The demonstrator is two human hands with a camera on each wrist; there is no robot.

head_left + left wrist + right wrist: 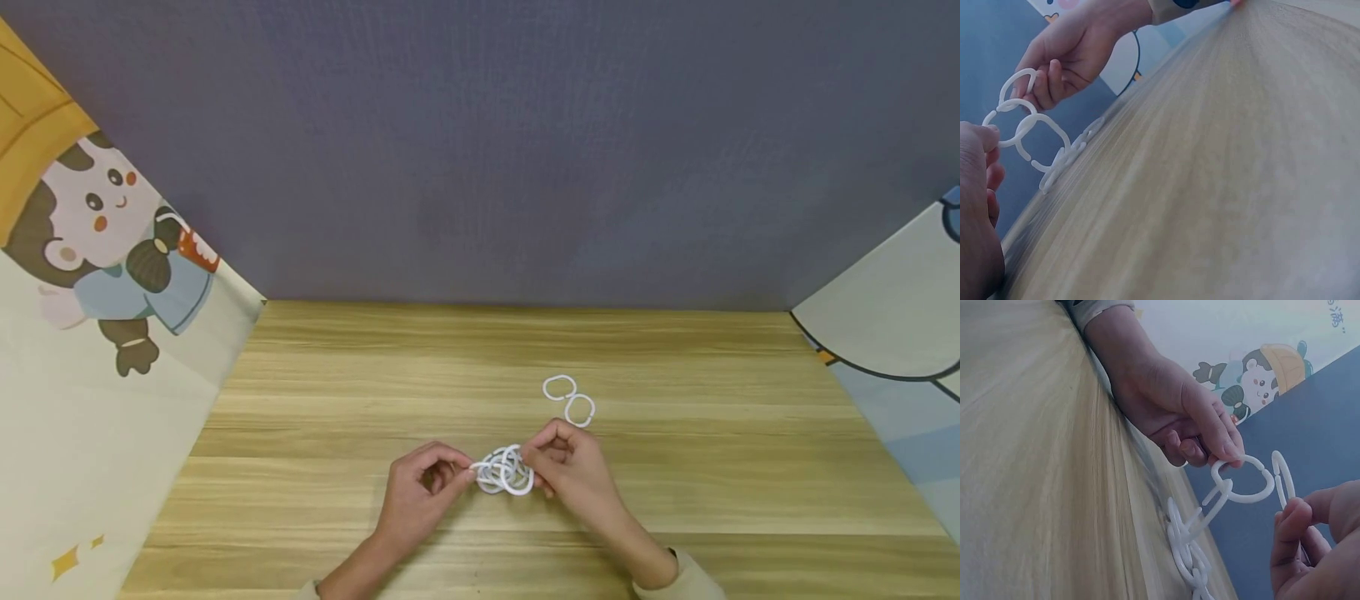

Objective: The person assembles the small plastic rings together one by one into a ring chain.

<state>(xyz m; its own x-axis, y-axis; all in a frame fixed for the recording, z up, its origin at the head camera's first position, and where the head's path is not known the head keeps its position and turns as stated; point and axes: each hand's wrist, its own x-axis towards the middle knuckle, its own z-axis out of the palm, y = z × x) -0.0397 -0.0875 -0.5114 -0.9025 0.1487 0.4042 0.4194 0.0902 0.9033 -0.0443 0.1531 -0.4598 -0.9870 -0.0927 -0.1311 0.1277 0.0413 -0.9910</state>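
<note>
Left hand (418, 493) pinches end ring (1249, 500) of chain (1185, 541), right hand (576, 468) a split ring (1289, 474); hard tugging might unhook the chain.

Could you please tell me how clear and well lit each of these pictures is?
Head view: fairly even light, white rings distinct; left wrist: tabletop soft and smeared, paling toward the lower right; right wrist: muted, bluish cast, tabletop streaky, rings readable.

Linked rings (504, 475), lower centre of frame
Your left hand (411, 498) is left of them, your right hand (576, 473) right; two more rings (573, 395) lie on the table (375, 375) beyond (just above that hand).
</note>
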